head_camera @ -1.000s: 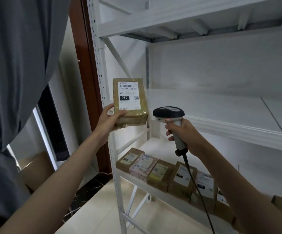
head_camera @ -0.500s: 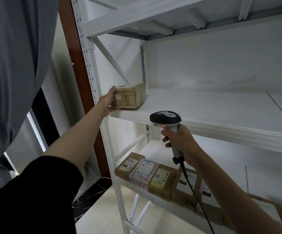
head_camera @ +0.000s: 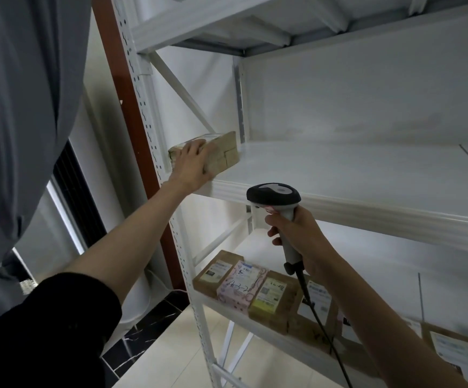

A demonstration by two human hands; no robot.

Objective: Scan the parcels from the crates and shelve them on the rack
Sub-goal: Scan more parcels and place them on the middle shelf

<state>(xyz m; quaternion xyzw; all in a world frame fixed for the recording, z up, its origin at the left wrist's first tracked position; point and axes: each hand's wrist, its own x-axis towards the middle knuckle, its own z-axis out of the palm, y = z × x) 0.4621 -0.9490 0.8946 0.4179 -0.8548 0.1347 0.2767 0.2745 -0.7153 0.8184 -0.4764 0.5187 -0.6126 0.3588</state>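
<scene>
I see left hand [head_camera: 192, 163] flat, fingers straight, pressing brown taped cardboard parcel [head_camera: 221, 152] on white metal rack shelf [head_camera: 339, 175] | right hand [head_camera: 300, 233] gripping grey-black corded barcode scanner [head_camera: 274, 197]

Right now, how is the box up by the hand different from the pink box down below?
The brown box is plain tan; the pink box is pink and patterned. The brown box sits alone on the upper shelf with the left hand resting on it; the pink box sits untouched between other parcels on the lower shelf. Both lie flat near the rack's left end.
</scene>
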